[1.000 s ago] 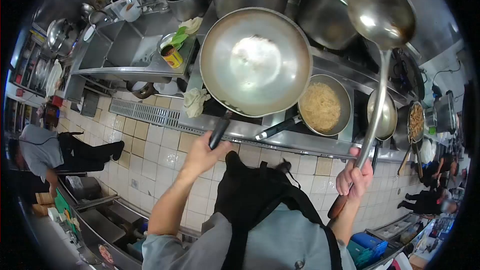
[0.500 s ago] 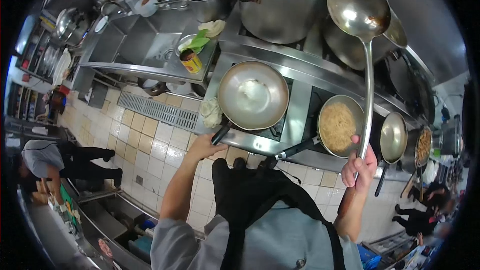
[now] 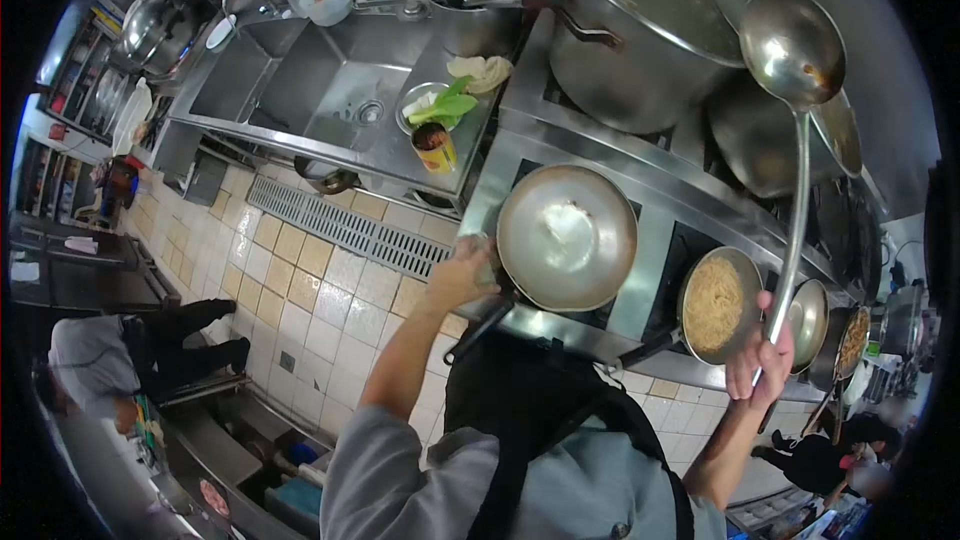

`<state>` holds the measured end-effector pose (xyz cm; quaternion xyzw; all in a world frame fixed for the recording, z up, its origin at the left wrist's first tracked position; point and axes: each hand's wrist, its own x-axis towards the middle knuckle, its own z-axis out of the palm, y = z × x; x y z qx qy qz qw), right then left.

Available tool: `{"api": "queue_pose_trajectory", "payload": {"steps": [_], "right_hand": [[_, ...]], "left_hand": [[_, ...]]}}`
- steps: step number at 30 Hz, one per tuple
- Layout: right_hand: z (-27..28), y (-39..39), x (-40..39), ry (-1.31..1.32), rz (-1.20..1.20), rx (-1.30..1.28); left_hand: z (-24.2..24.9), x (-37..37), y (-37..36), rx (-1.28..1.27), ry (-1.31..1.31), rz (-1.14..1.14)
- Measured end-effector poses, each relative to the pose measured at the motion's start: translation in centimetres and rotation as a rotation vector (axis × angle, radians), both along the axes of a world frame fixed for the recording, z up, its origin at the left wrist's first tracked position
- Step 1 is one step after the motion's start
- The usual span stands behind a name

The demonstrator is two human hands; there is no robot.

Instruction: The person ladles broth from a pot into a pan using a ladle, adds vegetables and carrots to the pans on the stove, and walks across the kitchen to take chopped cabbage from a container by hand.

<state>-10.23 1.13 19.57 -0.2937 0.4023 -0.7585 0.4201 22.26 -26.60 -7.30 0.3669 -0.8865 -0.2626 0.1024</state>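
My right hand (image 3: pixel 762 365) is wrapped round the handle of a long steel ladle (image 3: pixel 793 45), its bowl raised in front of the big pots at the back. My left hand (image 3: pixel 465 275) has its fingers closed on a pale crumpled cloth (image 3: pixel 478 244) at the stove's front left edge; the hand covers most of it. Just right of that hand sits a wide frying pan (image 3: pixel 567 238) with a little shiny liquid in it. The pan's black handle (image 3: pixel 480 330) sticks out toward me, untouched. A smaller pan of noodles (image 3: pixel 715 304) stands left of my right hand.
A tall stockpot (image 3: pixel 640 65) fills the stove's back. To the left are a steel sink (image 3: pixel 365 75), a yellow can (image 3: pixel 435 148) and a bowl of green leaves (image 3: pixel 440 105). Further pans (image 3: pixel 808 325) line the right. Another person (image 3: pixel 100 360) works at the left counter.
My left hand has gone from beside the frying pan's handle up to the cloth and closed on it. The right hand still holds the ladle. The whole view has shifted.
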Motion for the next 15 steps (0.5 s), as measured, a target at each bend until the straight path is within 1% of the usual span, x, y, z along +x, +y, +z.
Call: {"api": "queue_pose_trajectory", "payload": {"steps": [1, 2, 4, 5, 6, 7, 9, 10, 11, 12, 14, 15], "right_hand": [[1.1, -1.4, 0.8, 0.025, 0.005, -0.019], [2.0, -2.7, 1.6, 0.012, -0.021, -0.025], [3.6, -5.2, 2.9, 0.008, -0.020, -0.053], [4.1, -6.4, 3.4, 0.011, -0.019, -0.064], [4.5, -7.2, 3.7, 0.013, -0.018, -0.071], [4.9, -7.9, 3.9, 0.015, -0.019, -0.081], [5.8, -9.3, 4.3, 0.031, -0.014, -0.084], [6.2, -9.9, 4.5, 0.042, -0.024, -0.064], [6.5, -10.7, 4.7, 0.055, -0.031, -0.052], [6.8, -11.5, 4.8, 0.061, -0.037, -0.058], [7.7, -13.1, 4.9, 0.101, -0.014, -0.004], [8.3, -14.1, 5.2, 0.202, -0.089, 0.083]], "left_hand": [[0.2, -0.1, -0.7, 0.064, -0.095, -0.061], [0.0, 0.1, -1.6, 0.069, -0.084, -0.066], [-0.3, 0.9, -2.7, 0.279, -0.043, -0.053], [-0.2, 2.1, -2.8, 0.287, -0.041, -0.054], [0.2, 3.7, -3.0, 0.280, 0.222, 0.114], [1.0, 5.1, -3.9, 0.266, 0.483, 0.281], [4.8, 7.8, -7.0, 0.180, 0.559, 0.404], [5.7, 8.7, -9.0, 0.077, 0.575, 0.433], [6.2, 9.2, -11.3, -0.032, 0.595, 0.462], [6.4, 9.2, -13.5, -0.035, 0.602, 0.456], [6.8, 8.7, -17.2, -0.140, 0.566, 0.537], [5.8, 9.4, -18.5, -0.135, 0.590, 0.499]]}}
